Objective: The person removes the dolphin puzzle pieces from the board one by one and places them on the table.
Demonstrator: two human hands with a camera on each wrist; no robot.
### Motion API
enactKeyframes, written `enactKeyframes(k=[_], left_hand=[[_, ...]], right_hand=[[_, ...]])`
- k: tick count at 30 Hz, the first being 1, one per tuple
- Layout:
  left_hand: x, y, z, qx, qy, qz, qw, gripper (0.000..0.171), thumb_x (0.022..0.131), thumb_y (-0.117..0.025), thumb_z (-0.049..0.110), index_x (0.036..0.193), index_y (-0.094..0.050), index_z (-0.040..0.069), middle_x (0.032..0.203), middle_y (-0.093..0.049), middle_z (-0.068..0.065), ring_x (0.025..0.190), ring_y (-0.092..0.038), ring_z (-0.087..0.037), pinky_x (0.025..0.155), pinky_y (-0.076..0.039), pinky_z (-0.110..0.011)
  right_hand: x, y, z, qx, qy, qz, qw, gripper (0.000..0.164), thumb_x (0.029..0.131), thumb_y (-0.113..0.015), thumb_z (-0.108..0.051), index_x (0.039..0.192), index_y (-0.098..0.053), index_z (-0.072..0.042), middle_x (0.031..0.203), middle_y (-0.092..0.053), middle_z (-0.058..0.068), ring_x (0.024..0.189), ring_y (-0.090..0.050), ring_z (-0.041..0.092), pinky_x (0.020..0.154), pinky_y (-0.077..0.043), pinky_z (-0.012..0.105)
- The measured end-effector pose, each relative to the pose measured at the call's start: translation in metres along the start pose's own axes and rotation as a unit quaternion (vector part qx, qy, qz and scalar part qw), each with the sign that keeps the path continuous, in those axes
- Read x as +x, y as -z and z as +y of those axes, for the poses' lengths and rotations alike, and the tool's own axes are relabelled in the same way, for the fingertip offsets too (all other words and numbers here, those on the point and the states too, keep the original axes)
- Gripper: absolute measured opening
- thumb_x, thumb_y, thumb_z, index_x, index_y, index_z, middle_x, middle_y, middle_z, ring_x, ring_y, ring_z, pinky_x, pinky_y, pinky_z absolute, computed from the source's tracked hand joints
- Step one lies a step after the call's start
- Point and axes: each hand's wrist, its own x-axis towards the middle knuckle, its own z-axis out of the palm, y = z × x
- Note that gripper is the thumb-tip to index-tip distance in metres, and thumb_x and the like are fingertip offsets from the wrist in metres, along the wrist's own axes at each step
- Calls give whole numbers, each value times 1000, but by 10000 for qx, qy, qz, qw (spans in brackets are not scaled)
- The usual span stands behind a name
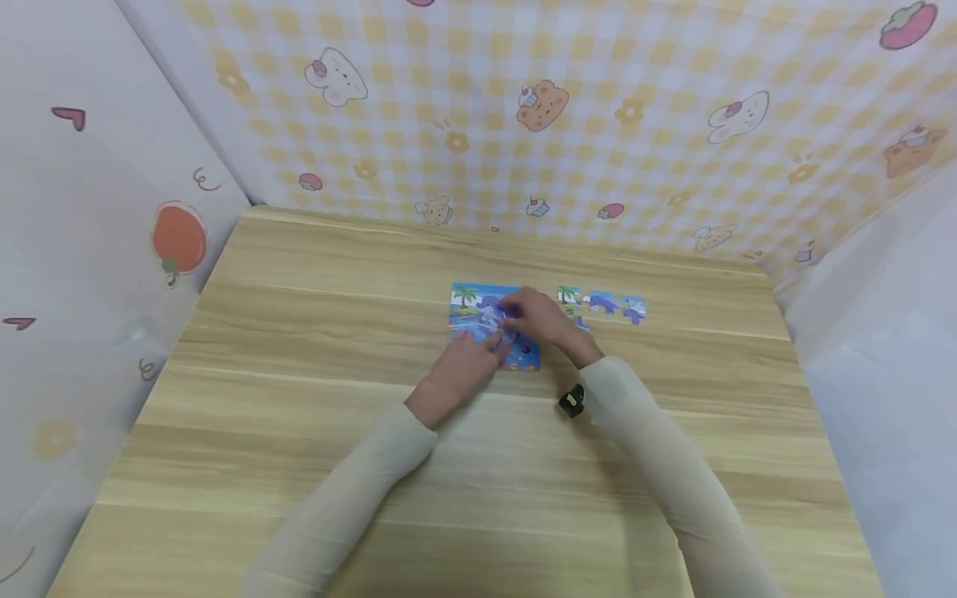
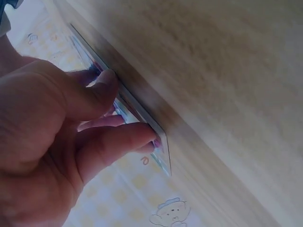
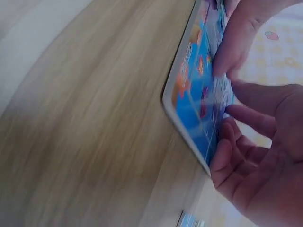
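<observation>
A blue jigsaw puzzle board with a purple dolphin and a palm tree lies flat on the wooden table. My left hand reaches over its near edge, and its thumb and fingertips touch the board in the left wrist view. From the right, my right hand bends over the middle of the picture. In the right wrist view this hand rests curled fingers along the board's edge, thumb and forefinger close to the surface. Whether a piece sits between them is hidden.
Several loose puzzle pieces lie right of the board, beyond my right wrist. A small black object shows beside my right cuff. A checked cloth hangs behind the table, with pale cloth at the left.
</observation>
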Motion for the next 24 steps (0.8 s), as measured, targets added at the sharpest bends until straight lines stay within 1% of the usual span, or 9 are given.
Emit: enactKeyframes(k=[2,4,7,9,13,17,21,24], left_hand=[[1,0,2,-24,2,-41,10000,44,99,-58,17,142,-55,25,148,-53,-1,85,-71,-21,85,-56,-42],[2,0,4,-29,19,-107,9999,47,99,-56,15,144,-52,29,151,-50,2,78,-70,-20,86,-55,-44],[2,1,5,44,67,-136,9999,49,99,-54,15,145,-51,32,152,-47,5,67,-67,-18,82,-54,-41],[2,1,6,103,81,-154,9998,49,99,-54,16,144,-51,33,152,-48,5,65,-66,-17,81,-53,-40],[2,2,6,127,38,-249,9996,49,100,-54,16,146,-49,32,153,-46,4,67,-67,-17,84,-54,-42],[2,3,6,134,-14,-359,9993,50,101,-53,16,148,-47,31,154,-45,3,67,-67,-16,86,-55,-43],[3,4,5,221,-54,-446,9987,50,101,-54,17,149,-46,31,154,-45,3,65,-65,-14,82,-55,-40],[2,5,4,198,-64,-552,9983,51,101,-54,17,150,-44,31,155,-44,3,70,-67,-16,86,-54,-41]], right_hand=[[1,0,-2,-8,-107,-24,9999,35,93,-68,-16,124,-66,-1,111,-69,16,104,-63,29,95,-50,44],[2,0,-3,106,-230,-65,9997,31,93,-67,-16,120,-67,-1,109,-70,15,101,-64,28,94,-51,43],[3,1,-4,304,-320,-100,9990,23,94,-64,-15,113,-69,-1,103,-71,13,93,-65,26,87,-53,39],[2,2,-4,453,-391,-122,9981,19,95,-63,-14,108,-70,-2,99,-70,12,87,-63,24,81,-52,36],[3,1,-4,747,-577,-115,9955,15,95,-62,-13,102,-70,-3,93,-68,10,80,-60,19,72,-50,29],[2,0,-4,1017,-706,-14,9923,10,94,-63,-13,98,-67,-4,90,-66,9,78,-58,19,69,-48,27],[2,-1,-4,1237,-768,161,9892,8,93,-65,-12,97,-66,-5,92,-66,9,81,-58,19,71,-49,27],[2,-1,-3,1399,-802,219,9867,8,94,-66,-11,97,-67,-4,94,-67,10,84,-60,20,74,-50,28]])
